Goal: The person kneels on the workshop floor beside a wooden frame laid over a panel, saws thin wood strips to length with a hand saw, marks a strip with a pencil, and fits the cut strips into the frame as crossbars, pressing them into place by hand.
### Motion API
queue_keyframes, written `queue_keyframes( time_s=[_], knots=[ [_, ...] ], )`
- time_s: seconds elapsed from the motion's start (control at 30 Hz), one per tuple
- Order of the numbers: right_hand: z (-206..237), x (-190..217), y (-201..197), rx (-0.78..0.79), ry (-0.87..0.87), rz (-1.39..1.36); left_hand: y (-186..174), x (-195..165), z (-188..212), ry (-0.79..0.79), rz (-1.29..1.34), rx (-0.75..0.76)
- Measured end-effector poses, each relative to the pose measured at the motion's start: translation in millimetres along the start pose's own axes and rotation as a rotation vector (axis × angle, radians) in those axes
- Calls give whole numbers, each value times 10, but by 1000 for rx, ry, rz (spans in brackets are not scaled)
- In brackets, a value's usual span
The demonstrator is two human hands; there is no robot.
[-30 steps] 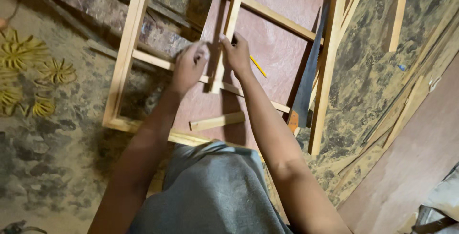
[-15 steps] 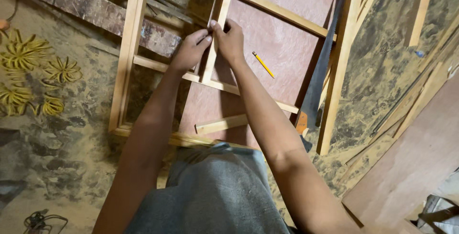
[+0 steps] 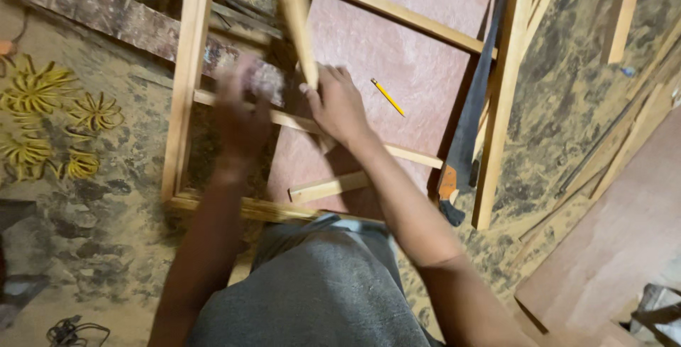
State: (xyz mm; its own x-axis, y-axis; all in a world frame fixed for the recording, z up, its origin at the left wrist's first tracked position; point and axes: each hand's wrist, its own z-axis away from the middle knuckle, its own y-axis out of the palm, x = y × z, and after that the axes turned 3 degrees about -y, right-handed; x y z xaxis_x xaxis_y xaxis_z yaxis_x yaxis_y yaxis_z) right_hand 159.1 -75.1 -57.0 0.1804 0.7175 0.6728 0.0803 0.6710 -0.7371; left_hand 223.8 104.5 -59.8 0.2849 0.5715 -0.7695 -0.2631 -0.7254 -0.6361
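Mottled, stained concrete floor [image 3: 85,248] spreads beneath you, strewn with loose timber offcuts and carrying a reddish plywood sheet [image 3: 418,49] on which a pale wooden frame [image 3: 188,70] lies flat. Your right hand [image 3: 339,106] is closed around the lower end of a wooden batten [image 3: 296,21], which rises tilted from your grip toward the top of the view, its upper part blurred; the fingers wrap the stick just above the frame's crosspiece [image 3: 411,154], and the heel of the hand sits over that crosspiece. Your left hand [image 3: 241,109] is smeared by motion blur, hovering over the left stretch of the same crosspiece near the frame's left upright; you cannot tell from this view whether it is open or gripping anything, nor whether it touches the wood. A yellow pencil [image 3: 388,97] lies on the plywood just right of your right hand, apart from it. A short wood block [image 3: 328,188] rests on the sheet below the crosspiece, close to your right forearm. A handsaw [image 3: 464,141] with an orange and black handle lies along the inside of the frame's right upright [image 3: 504,92], blade pointing away from you. Yellow flower-shaped ornaments [image 3: 42,116] sit on the floor at far left, well apart from the frame. Your grey-clad lap [image 3: 319,297] fills the bottom centre, and another plywood board [image 3: 617,248] slants across the lower right corner.
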Motion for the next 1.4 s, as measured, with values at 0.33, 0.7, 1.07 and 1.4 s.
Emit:
queue_keyframes(
  time_s=[0.33, 0.7, 1.07, 1.4],
  knots=[
    [-129, 240, -183, 343, -597, 449, -735, 129, 363, -46, -150, 628],
    [175, -761, -280, -195, 116, 103, 502, 1222, 1473, -688, 800, 415],
    [429, -1389, -11, -283, 192, 110, 506, 356, 1229, -402, 185, 83],
    [-578, -865, 371, -84, 677, -905, 519, 148, 997, -526, 255, 73]
  ],
)
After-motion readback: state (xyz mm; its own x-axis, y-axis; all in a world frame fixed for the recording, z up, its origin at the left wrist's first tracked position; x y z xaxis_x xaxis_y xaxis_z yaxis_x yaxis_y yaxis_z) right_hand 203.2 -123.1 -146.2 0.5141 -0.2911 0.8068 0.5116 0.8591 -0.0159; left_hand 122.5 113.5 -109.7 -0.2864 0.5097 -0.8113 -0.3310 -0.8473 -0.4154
